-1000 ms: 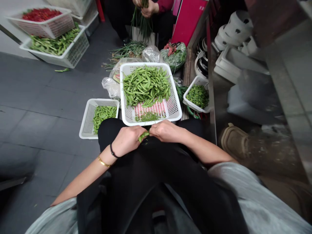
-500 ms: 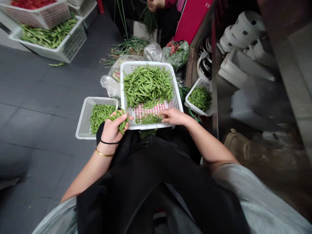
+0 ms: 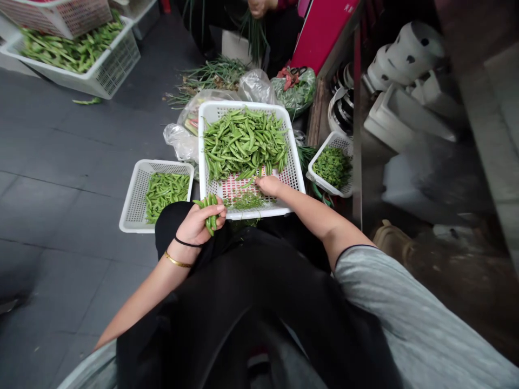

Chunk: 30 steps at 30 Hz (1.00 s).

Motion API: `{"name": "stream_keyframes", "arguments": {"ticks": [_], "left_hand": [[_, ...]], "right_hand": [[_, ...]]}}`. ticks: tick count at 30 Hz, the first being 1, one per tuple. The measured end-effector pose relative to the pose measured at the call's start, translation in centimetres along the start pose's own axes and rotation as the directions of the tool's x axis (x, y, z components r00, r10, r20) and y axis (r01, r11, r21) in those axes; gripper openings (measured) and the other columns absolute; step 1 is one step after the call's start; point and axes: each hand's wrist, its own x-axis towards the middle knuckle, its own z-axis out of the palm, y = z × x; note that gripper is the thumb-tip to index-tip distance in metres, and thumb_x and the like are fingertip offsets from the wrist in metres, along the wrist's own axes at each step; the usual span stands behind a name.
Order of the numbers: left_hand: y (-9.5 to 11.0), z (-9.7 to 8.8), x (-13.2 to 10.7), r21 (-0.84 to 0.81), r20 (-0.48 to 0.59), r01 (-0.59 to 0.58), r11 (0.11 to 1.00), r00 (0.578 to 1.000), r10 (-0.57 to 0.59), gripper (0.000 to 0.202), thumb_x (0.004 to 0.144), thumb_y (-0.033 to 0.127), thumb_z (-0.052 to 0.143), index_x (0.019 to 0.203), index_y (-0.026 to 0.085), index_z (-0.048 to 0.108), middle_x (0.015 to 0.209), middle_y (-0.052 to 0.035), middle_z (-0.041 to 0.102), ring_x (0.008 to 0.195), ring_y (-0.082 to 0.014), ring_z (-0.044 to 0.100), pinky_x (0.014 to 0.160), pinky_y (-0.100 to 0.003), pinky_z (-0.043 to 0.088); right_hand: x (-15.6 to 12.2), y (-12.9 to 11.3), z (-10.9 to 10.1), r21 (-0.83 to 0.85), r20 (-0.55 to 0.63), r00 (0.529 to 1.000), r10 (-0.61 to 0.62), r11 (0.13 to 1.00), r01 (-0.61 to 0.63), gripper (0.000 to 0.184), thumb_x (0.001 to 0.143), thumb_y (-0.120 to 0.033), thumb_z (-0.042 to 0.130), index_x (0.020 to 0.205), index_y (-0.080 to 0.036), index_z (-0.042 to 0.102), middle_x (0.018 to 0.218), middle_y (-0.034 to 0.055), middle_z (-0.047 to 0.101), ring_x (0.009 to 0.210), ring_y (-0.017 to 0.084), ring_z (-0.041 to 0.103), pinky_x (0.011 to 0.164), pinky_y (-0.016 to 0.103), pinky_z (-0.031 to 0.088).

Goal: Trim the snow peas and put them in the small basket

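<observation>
A large white perforated basket [image 3: 297, 162] sits before my lap with a heap of green pea pods [image 3: 245, 138] in its far part. Plucked stem ends and strings [image 3: 248, 201] lie along its near side. My left hand [image 3: 199, 222], wearing a black band and a gold bangle, is closed around several pea pods [image 3: 211, 208] at the basket's near left corner. Inside the basket, my right hand [image 3: 269, 186] pinches at the heap's near edge, its fingertips on a pea pod. A smaller white basket [image 3: 133, 208] at left holds more pods [image 3: 167, 192].
A small basket of leafy greens [image 3: 330, 167] stands at right. Plastic bags [image 3: 182, 141] and green onions [image 3: 214, 75] lie beyond. Another person's hand [image 3: 259, 7] holds long green stalks. Stacked baskets [image 3: 117, 70] stand far left; a metal shelf edge [image 3: 357, 124] runs along the right.
My right hand has moved from the stem scraps up and left to the heap's near edge. My left hand has shifted slightly right and down, still holding pods.
</observation>
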Motion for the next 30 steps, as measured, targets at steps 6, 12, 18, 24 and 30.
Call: {"name": "stream_keyframes", "arguments": {"ticks": [6,12,18,24,30], "left_hand": [[-1.1,0.7,-0.4,-0.002,0.055,0.022,1.000,0.998,-0.022,0.020,0.066,0.019,0.073,0.066,0.012,0.054,0.051,0.0033,0.048,0.041,-0.0060,0.043,0.039,-0.019,0.031],[-1.9,1.3,-1.0,-0.011,-0.040,0.083,0.997,0.996,-0.083,0.030,0.063,0.019,0.077,0.088,0.007,0.064,0.052,0.0030,0.050,0.043,-0.0057,0.045,0.039,-0.017,0.032],[-2.5,2.5,-0.1,-0.073,0.020,0.129,0.989,0.992,-0.128,0.027,0.061,0.024,0.079,0.061,0.010,0.056,0.050,0.0025,0.050,0.041,-0.0051,0.045,0.037,-0.016,0.032],[-2.1,2.8,0.2,0.124,-0.107,-0.190,0.974,0.973,0.203,0.020,0.062,0.021,0.079,0.069,0.009,0.064,0.049,0.0016,0.055,0.042,-0.0065,0.049,0.042,-0.018,0.039],[-2.9,3.3,0.6,0.146,-0.142,-0.253,0.956,0.951,0.274,0.033,0.059,0.022,0.081,0.086,0.011,0.067,0.054,0.0021,0.058,0.045,-0.0064,0.051,0.044,-0.017,0.041]], "right_hand": [[-1.8,0.7,-1.4,0.037,-0.043,0.999,-0.013,0.999,0.015,0.028,0.084,-0.021,0.056,0.110,-0.011,0.058,0.102,0.0156,0.068,0.091,0.022,0.064,0.076,0.028,0.044],[-8.3,-2.7,-4.9,0.242,-0.559,0.827,-0.060,0.942,0.233,0.022,0.093,-0.031,0.044,0.096,-0.013,0.056,0.083,0.0054,0.063,0.072,0.013,0.056,0.068,0.023,0.042],[-13.3,-8.2,-5.0,-0.181,-0.829,0.367,-0.422,0.823,0.538,0.018,0.093,-0.023,0.046,0.089,-0.018,0.062,0.087,0.0061,0.065,0.080,0.015,0.058,0.072,0.026,0.046],[-13.6,-8.2,-5.3,0.312,-0.811,0.577,-0.099,0.761,0.569,0.018,0.091,-0.025,0.050,0.096,-0.016,0.063,0.089,0.0069,0.067,0.081,0.014,0.062,0.074,0.027,0.049],[-13.7,-8.9,-4.3,0.762,-0.429,0.903,0.020,0.546,0.349,0.033,0.092,-0.039,0.045,0.074,-0.015,0.058,0.061,-0.0012,0.062,0.053,0.009,0.057,0.054,0.019,0.042]]}}
